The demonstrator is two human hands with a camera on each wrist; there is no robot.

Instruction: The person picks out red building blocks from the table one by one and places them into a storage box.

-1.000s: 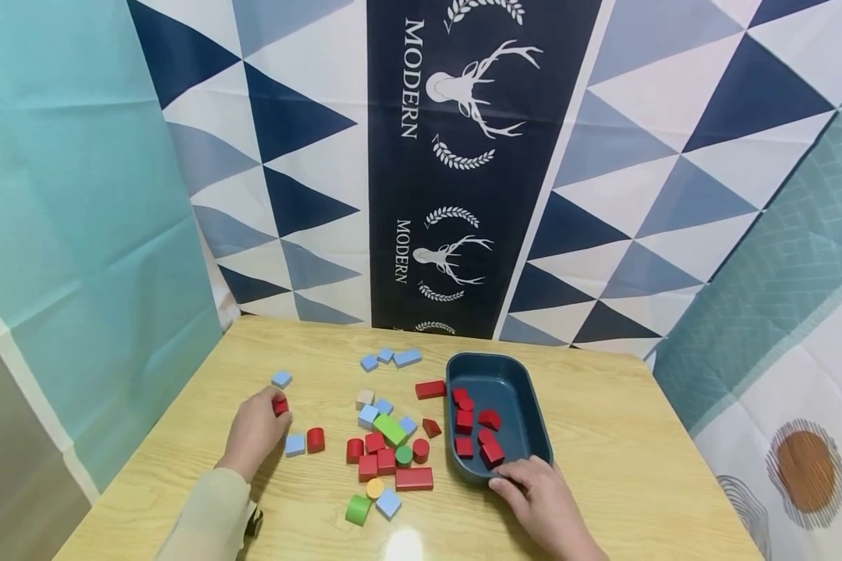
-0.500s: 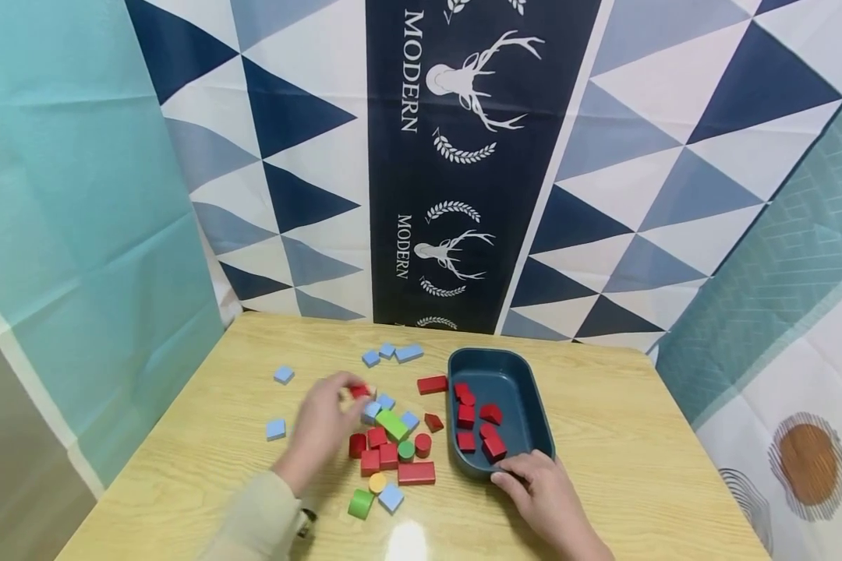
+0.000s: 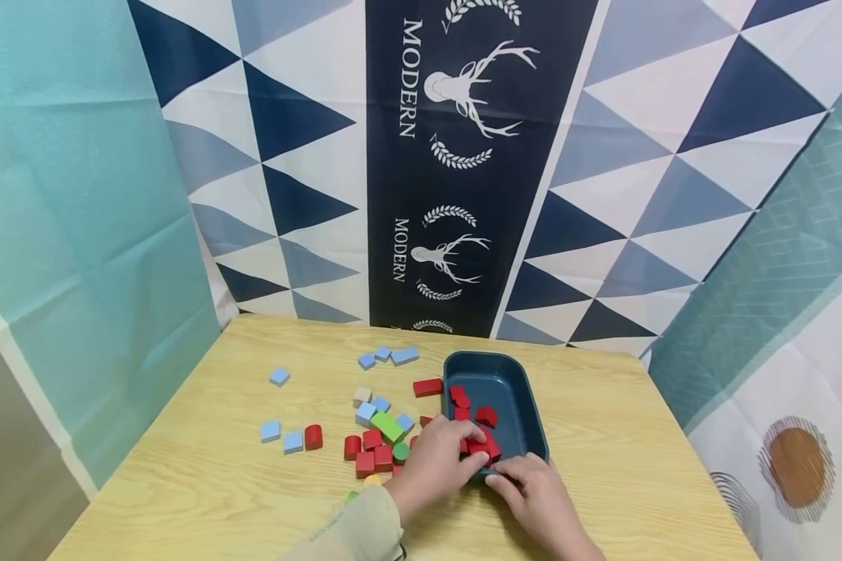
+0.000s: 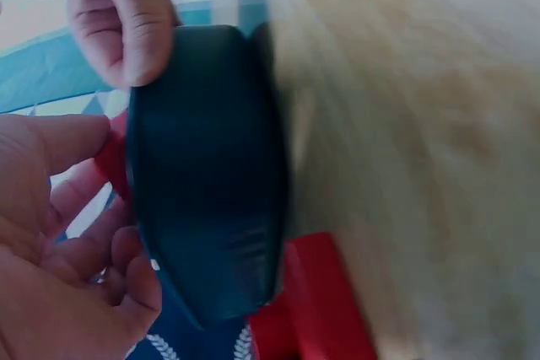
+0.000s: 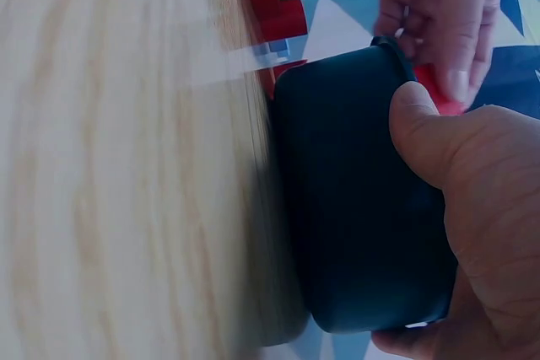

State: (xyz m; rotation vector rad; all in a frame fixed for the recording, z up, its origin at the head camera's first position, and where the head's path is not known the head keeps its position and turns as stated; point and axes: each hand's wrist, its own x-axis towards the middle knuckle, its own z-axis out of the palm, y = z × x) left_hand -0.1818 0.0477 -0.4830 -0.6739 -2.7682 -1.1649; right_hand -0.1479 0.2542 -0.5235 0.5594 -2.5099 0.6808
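Left hand [image 3: 436, 458]: pinching a red block [image 4: 112, 153] between thumb and fingers. Right hand [image 3: 539, 499]: gripping the near end of the dark blue tray [image 3: 512, 432], thumb over the rim.

Key relation: tray's long axis runs near to far, far end leaning slightly left. Right hand sits on the near short end, at the right corner; left hand reaches in from the left. So the pinched block is at the mouth, near end, with the fingertips of both hands close together. Can't tell if it touches the pieces below.

Loaded red pieces [image 3: 486, 416] lie mostly along the left wall and near end; far and right floor is bare.

Left of the tray on the worktop [image 3: 624, 436]: red bar [image 3: 428, 387] by the wall, contact unclear, pointing at it. Further left, mixed cluster around a green block [image 3: 388, 428]. Beyond that, red half-round piece [image 3: 313, 437] beside a blue block [image 3: 292, 442]. Left hand is nearer all of these.
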